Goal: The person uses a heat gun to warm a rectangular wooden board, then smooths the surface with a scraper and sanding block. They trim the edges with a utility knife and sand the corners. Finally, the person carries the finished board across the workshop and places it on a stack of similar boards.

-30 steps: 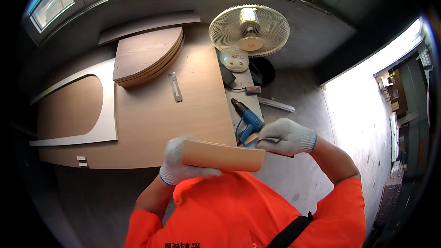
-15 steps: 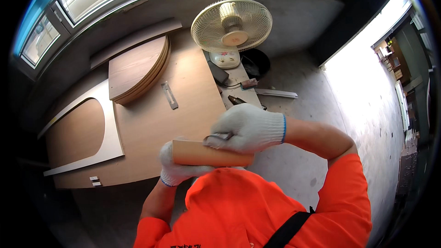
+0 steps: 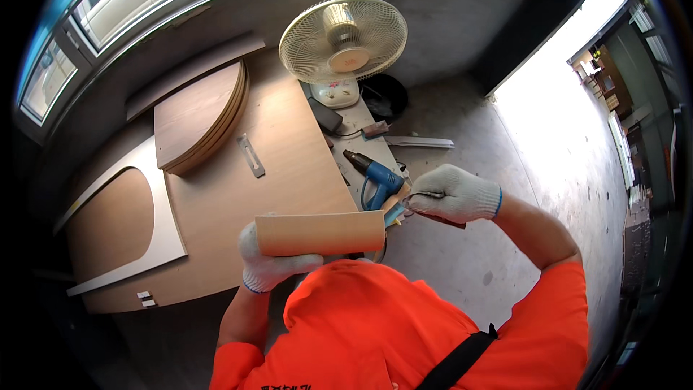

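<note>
My left hand [image 3: 273, 260], in a white knit glove, grips the left end of a tan wood-faced panel [image 3: 321, 234] held in front of my chest. The thumb lies along the panel's near edge; the other fingers are mostly hidden behind it. My right hand [image 3: 453, 195], gloved the same with a blue cuff, is closed on a thin folded dark sheet [image 3: 442, 220], possibly sandpaper. That hand is off the panel, to its right. Close to it, a blue heat gun [image 3: 380, 175] with a black nozzle lies on a narrow pale board.
On the wooden worktable [image 3: 289, 166] are stacked curved-edge panels [image 3: 198, 115], a white frame [image 3: 172, 227] with a rounded cutout and a slotted metal plate [image 3: 251, 156]. An electric fan [image 3: 345, 40] stands at the back. Beside it is a black bucket [image 3: 384, 99].
My right hand has moved off the panel to the right with the dark sheet in its fingers, uncovering the heat gun. My left hand still holds the panel. The view has shifted slightly.
</note>
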`<state>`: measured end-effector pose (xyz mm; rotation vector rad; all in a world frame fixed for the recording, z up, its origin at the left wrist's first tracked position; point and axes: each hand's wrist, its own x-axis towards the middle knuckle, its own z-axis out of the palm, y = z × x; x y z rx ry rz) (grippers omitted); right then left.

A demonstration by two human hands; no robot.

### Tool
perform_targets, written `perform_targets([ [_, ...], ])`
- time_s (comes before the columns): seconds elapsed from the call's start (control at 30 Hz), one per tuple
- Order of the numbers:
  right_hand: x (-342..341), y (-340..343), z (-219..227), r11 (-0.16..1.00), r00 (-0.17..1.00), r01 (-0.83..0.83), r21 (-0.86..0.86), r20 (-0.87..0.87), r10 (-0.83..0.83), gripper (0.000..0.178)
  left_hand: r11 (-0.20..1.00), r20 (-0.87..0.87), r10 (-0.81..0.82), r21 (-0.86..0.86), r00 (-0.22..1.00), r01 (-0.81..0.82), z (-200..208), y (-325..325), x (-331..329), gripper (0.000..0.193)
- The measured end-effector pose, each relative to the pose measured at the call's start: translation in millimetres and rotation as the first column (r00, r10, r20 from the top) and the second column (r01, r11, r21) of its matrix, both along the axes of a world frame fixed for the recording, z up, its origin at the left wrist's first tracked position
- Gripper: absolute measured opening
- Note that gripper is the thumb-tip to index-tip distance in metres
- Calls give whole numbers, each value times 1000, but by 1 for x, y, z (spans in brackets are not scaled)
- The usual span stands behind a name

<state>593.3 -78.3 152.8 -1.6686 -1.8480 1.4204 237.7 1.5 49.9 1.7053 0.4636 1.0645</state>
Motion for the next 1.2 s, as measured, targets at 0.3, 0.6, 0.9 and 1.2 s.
perform_targets([
  [0.3,-64,-35,-51,782,742,578,232,-549,-385,15,954,-108,207,-196,972,-225,-81,4,-5,28],
  [0.6,-68,15,-219,636,551,759,-140,-382,-742,38,586,7,369,-778,929,-227,-156,59,82,48],
  [0.9,-36,46,-363,559,535,795,-234,-161,-829,43,576,-601,309,-498,737,-648,-257,75,99,53],
  [1.2,-46,52,-359,569,565,821,30,-175,-806,37,782,-679,601,608,421,-136,-241,129,138,66],
])
